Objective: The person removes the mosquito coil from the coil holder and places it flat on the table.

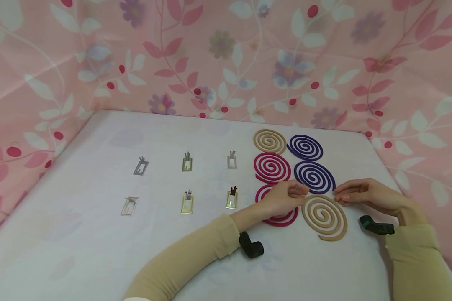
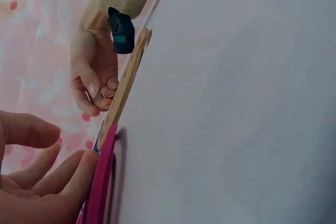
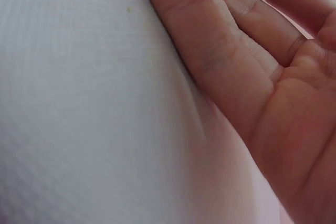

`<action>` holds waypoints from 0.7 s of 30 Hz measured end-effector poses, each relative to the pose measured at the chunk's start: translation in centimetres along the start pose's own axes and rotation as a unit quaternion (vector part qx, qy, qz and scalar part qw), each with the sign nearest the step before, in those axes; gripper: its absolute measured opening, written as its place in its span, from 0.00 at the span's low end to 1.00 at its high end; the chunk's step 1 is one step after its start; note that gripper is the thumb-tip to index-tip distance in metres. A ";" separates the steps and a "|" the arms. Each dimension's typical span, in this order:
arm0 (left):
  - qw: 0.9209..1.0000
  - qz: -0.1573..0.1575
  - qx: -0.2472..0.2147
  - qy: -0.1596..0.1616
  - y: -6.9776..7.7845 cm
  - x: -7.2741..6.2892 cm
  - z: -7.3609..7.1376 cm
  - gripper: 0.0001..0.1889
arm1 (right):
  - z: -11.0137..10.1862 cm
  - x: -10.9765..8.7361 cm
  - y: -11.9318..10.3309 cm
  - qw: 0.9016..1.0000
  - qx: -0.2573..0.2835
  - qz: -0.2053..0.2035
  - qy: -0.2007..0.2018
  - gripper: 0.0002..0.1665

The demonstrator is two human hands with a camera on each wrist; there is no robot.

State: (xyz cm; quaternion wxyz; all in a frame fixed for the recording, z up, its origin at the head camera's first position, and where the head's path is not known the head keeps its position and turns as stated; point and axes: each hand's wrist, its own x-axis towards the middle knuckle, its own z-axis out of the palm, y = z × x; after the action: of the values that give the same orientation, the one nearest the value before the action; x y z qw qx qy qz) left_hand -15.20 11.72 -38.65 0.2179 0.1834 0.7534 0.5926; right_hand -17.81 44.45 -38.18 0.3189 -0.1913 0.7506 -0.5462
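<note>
Flat mosquito coils lie in two columns at the right of the head view. My left hand [image 1: 282, 198] lies over the lower pink coil [image 1: 280, 220], hiding part of it, with fingertips at the upper left of the front tan coil [image 1: 324, 215]. In the left wrist view, that hand's fingers [image 2: 79, 182] are loosely bent beside the pink coil [image 2: 100, 187], thumb apart. My right hand [image 1: 371, 195] is by the tan coil's upper right edge, close to the near purple coil [image 1: 314, 177]. Its fingers bend slightly and hold nothing.
Behind are an upper pink coil [image 1: 272, 167], a far tan coil [image 1: 270, 141] and a far purple coil [image 1: 305, 147]. Several small metal coil stands, such as a gold one [image 1: 187, 205], stand in two rows at left. Floral cloth [image 1: 211, 62] hangs behind the white table [image 1: 79, 234].
</note>
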 end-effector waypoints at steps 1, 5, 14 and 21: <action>1.000 0.000 0.000 -0.001 0.0 0.0 0.0 0.13 | 0.0 0.0 0.1 1.000 0.001 0.001 -0.001 0.19; 1.000 0.008 0.005 -0.001 -0.2 0.2 -0.1 0.12 | 0.0 0.0 0.1 1.000 -0.001 0.003 0.001 0.19; 1.000 0.013 0.007 -0.001 -0.4 0.3 -0.3 0.11 | 0.0 0.0 0.1 1.000 0.002 0.008 0.001 0.18; 1.000 0.024 0.015 0.008 -0.3 0.2 -0.8 0.11 | 0.2 0.1 -0.4 0.999 -0.035 0.010 0.012 0.18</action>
State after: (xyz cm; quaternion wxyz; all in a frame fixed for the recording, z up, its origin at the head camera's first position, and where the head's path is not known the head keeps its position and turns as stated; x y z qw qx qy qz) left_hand -15.81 11.08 -38.75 0.1943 0.1999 0.7594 0.5879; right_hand -17.73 44.13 -37.91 0.3084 -0.1887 0.7750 -0.5184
